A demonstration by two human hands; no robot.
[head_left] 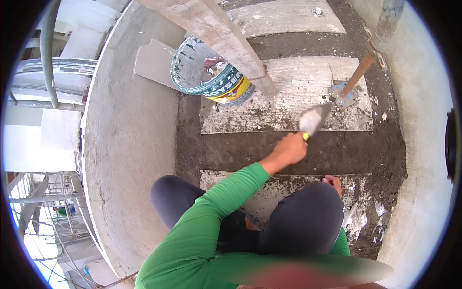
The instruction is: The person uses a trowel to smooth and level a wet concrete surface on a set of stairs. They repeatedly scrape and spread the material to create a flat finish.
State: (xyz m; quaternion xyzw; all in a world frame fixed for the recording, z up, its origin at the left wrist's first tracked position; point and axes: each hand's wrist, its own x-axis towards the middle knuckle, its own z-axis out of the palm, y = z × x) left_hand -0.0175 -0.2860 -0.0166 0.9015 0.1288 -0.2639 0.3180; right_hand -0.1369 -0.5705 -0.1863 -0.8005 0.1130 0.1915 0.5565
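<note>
Far to the left of my hands: grey concrete parapet [130, 144], with scaffolding beyond it.

Up and left of my left hand: paint-stained bucket [211, 72], standing on the near edge of a pale slab [288, 91]; a wooden beam [226, 36] crosses in front of it.

Centre: my left hand [291, 149], green sleeve, closed around the yellow handle of a pointed trowel [315, 119]. The trowel's blade lies just beyond the knuckles, its tip on the slab's lower edge, above a strip of dark soil [346, 149].

Just right of the trowel tip: wooden-handled tool [358, 72], its metal head down on the slab.

Lower right: my right hand [333, 182], only a bit of skin showing past my knee; grip cannot be told.
</note>
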